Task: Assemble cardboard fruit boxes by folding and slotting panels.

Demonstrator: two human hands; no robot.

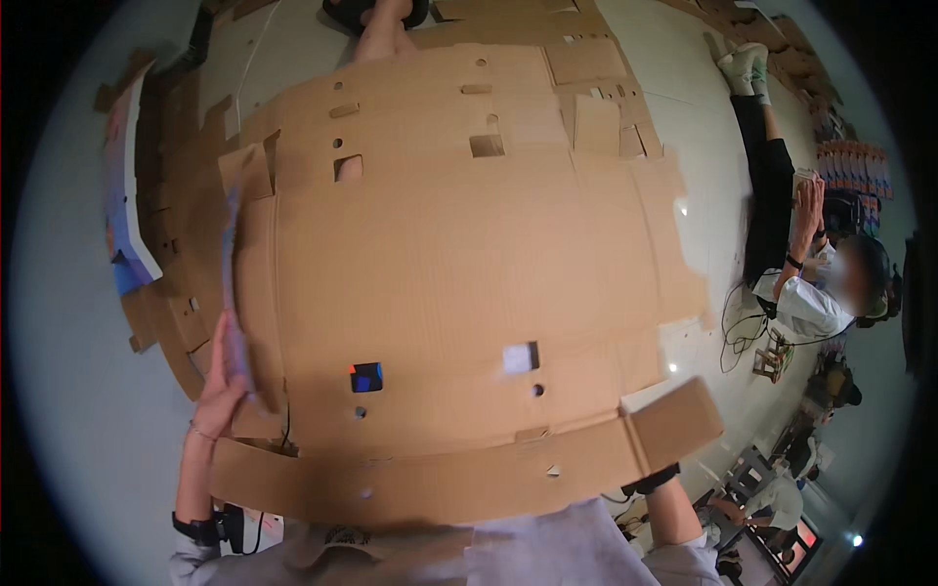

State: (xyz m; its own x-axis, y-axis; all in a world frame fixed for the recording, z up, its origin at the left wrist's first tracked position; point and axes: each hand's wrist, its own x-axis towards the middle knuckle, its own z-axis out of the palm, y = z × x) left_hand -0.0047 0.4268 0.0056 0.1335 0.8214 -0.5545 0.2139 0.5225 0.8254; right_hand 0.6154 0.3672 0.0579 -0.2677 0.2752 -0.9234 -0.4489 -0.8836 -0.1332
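Note:
A large flat brown cardboard sheet [459,264] with cut-out holes and flaps fills the middle of the view, held up in front of me. My left hand [227,376] grips its left edge, fingers wrapped around a folded flap. My right hand is hidden behind the sheet's lower right flap [674,420]; only the right forearm [674,508] with a dark wrist strap shows below it.
More flat cardboard pieces [596,68] lie on the pale floor behind. A stack with a blue printed face [127,195] stands at the left. Another person [801,264] sits on the floor at the right, near piled items. Someone's feet [376,15] show at the top.

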